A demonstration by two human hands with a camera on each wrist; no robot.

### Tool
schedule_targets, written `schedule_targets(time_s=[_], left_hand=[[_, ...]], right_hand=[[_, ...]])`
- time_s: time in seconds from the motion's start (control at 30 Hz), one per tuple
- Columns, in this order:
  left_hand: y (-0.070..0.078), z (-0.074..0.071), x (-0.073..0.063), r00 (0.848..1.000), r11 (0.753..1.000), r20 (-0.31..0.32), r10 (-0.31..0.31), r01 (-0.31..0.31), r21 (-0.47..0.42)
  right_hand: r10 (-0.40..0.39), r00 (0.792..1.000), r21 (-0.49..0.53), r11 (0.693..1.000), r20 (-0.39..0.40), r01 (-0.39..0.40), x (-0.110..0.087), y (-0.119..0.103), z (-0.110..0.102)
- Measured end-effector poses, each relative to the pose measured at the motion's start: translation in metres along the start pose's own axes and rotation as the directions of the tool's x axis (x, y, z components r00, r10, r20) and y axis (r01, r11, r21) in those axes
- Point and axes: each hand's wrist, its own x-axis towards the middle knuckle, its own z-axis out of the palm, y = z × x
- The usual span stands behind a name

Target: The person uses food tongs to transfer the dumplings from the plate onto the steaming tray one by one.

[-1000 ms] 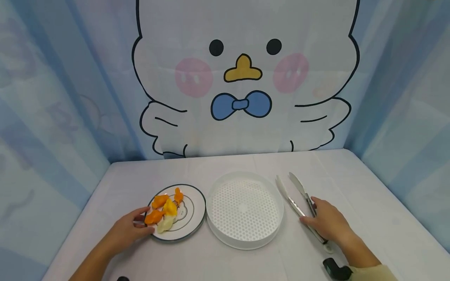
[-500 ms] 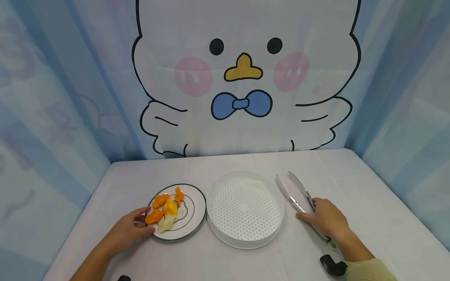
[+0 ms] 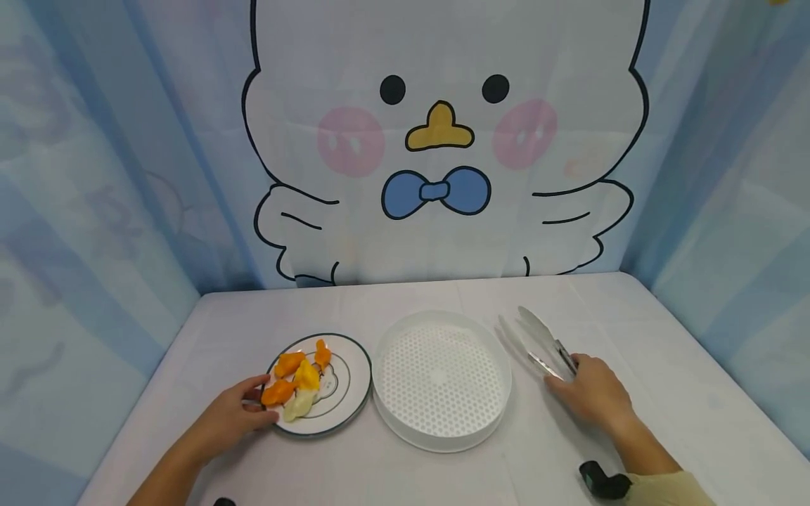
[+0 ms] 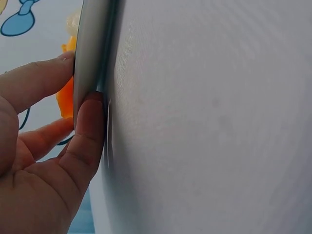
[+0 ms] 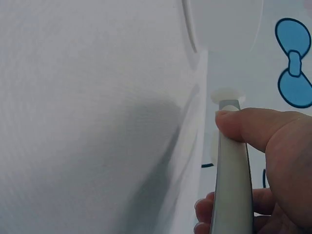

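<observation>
My left hand (image 3: pixel 230 418) pinches the left rim of a white plate (image 3: pixel 344 397) with a dark edge line. In the left wrist view, the thumb and fingers (image 4: pixel 87 126) lie on either side of the plate's rim. Small fish-like pieces lie on the plate: several orange ones (image 3: pixel 290 363), a yellow one (image 3: pixel 307 375) and a pale one (image 3: pixel 300 404). My right hand (image 3: pixel 595 393) grips metal tongs (image 3: pixel 535 325) over the table, their arms spread apart and pointing away from me. The right wrist view shows the thumb (image 5: pixel 231 124) pressed along one tong handle (image 5: pixel 233 180).
Between the plate and the tongs stands a round white tray (image 3: pixel 443 441) with a perforated base, close against the plate's right side. A white cloth (image 3: pixel 481 474) covers the table. A cartoon curtain (image 3: pixel 436 246) rises behind the far edge, with blue curtains on both sides.
My right hand has raised the tongs off the cloth, and a shadow now shows below. More of the handles is hidden by the hand. The left hand and plate stay put.
</observation>
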Motion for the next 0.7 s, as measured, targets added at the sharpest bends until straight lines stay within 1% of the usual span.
schedule_targets(time_s=[0.13, 0.33, 0.47, 0.7], left_hand=[[0.0, 0.001, -0.001, 1.0, 1.0, -0.003, -0.005, 0.005, -0.011], [0.001, 0.001, -0.002, 1.0, 1.0, -0.007, -0.014, 0.014, -0.023], [0.001, 0.001, -0.003, 1.0, 0.999, 0.001, -0.015, 0.015, -0.033], [0.001, 0.001, -0.005, 1.0, 0.999, 0.017, -0.026, 0.026, -0.027]], right_hand=[[-0.028, 0.999, 0.046, 0.999, -0.04, 0.03, -0.003, -0.001, -0.006], [-0.107, 0.989, 0.081, 0.99, -0.104, 0.116, -0.009, -0.012, -0.012], [-0.143, 0.984, 0.095, 0.984, -0.111, 0.153, -0.017, -0.028, -0.014], [-0.196, 0.976, 0.112, 0.972, -0.091, 0.206, -0.028, -0.056, -0.014]])
